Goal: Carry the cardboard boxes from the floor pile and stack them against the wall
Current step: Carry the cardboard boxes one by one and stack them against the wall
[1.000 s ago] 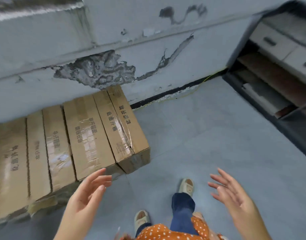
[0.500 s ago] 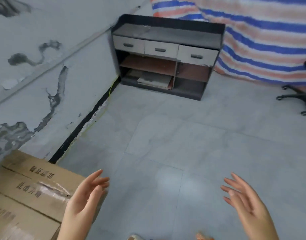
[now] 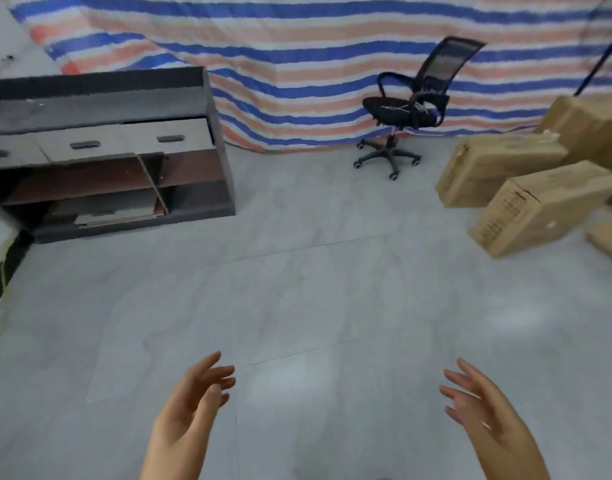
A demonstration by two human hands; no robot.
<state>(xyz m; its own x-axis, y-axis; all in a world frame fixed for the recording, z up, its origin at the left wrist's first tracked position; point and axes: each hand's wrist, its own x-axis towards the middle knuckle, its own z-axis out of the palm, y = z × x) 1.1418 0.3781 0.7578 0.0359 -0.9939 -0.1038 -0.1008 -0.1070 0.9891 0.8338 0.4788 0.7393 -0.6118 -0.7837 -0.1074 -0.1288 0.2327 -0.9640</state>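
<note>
My left hand (image 3: 190, 407) and right hand (image 3: 484, 407) hang apart over the grey floor (image 3: 297, 289), fingers loosely spread, holding nothing. The pile of cardboard boxes (image 3: 539, 199) lies on the floor to the right of the black office chair (image 3: 411, 102). Left of that chair stands a dark cabinet (image 3: 100, 150) with drawers; behind it hangs a striped tarp (image 3: 297, 64).

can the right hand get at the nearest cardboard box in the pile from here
Probably not yet. The right hand is empty and open, but bare floor separates it from the nearest cardboard box. Nothing blocks the path; stepping closer should do.
</note>
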